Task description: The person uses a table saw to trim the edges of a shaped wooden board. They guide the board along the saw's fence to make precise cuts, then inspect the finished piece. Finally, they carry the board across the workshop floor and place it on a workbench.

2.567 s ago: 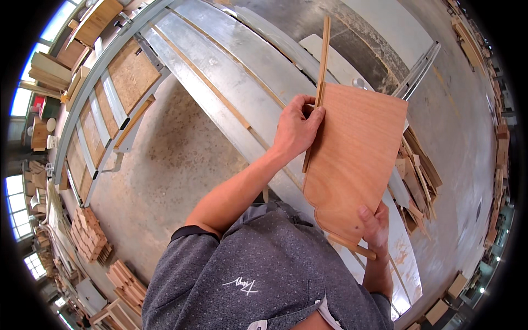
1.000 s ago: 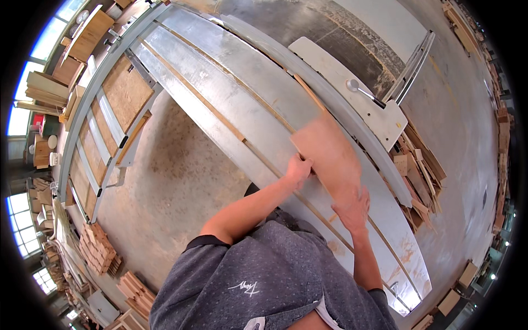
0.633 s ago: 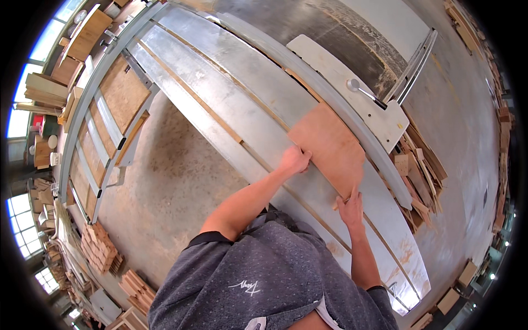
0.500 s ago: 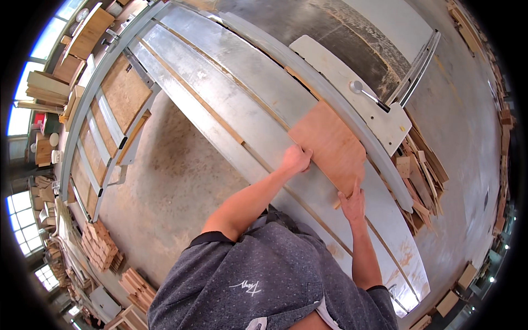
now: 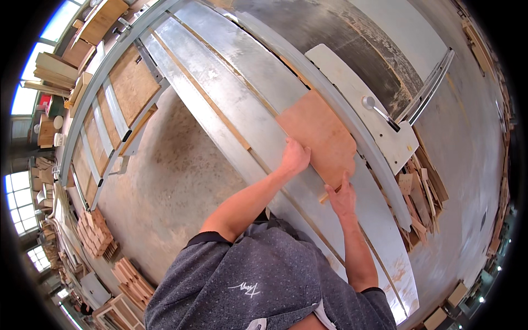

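A flat reddish-brown wooden panel (image 5: 322,132) lies on the grey metal saw table (image 5: 236,91), its right edge close to the long metal fence (image 5: 377,159). My left hand (image 5: 296,157) is closed at the panel's left edge, fingers bent and pressed against it. At the panel's near end my right hand (image 5: 342,198) grips the corner, with one finger stretched over the top face. The end of a thin wood strip (image 5: 323,199) pokes out beside that hand. Whatever lies beneath the panel is hidden.
A pale plate with a lever handle (image 5: 379,113) stands beyond the fence. Wood offcuts (image 5: 423,192) are piled right of the table. On the left is a sliding frame with wooden boards (image 5: 129,93); stacked wood blocks (image 5: 93,234) stand on the floor.
The panel and both hands have shifted slightly toward me along the fence. The whole view has also moved a little. Both hands keep their hold.
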Demonstrator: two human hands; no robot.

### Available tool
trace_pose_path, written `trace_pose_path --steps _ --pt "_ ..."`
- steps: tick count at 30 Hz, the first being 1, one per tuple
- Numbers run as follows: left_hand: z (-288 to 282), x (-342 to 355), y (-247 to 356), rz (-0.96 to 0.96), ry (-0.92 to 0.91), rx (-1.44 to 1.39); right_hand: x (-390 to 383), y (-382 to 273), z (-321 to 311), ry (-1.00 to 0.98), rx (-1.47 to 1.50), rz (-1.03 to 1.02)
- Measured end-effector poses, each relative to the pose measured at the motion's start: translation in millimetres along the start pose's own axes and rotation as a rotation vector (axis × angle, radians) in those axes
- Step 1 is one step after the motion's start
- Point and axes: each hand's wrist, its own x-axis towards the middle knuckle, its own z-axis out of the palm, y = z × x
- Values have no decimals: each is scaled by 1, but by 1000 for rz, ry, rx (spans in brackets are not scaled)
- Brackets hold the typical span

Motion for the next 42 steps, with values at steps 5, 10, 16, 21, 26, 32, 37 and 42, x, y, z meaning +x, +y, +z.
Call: trace_pose_path --steps 5,10,16,21,26,32,37,42 --pt "-3 11 -8 10 55 -20 23 -37 2 -54 60 7" --pt "-22 29 -6 -143 9 -68 42 -54 14 -29 36 -54" --pt "-45 55 -10 -165 64 -163 65 -84 20 -39 82 -92" --pt "-63 80 -15 -124 144 -98 84 -111 26 -62 93 -85" --pt "-89 102 -16 -143 130 -156 105 -128 35 -41 145 -188" --pt "-113 126 -18 -152 170 -137 126 -159 40 -48 109 -204" --pt "-132 143 -19 -141 181 -155 140 -180 46 -36 114 -227" --pt "-147 159 -18 -117 227 -103 157 -195 53 -43 131 -268"
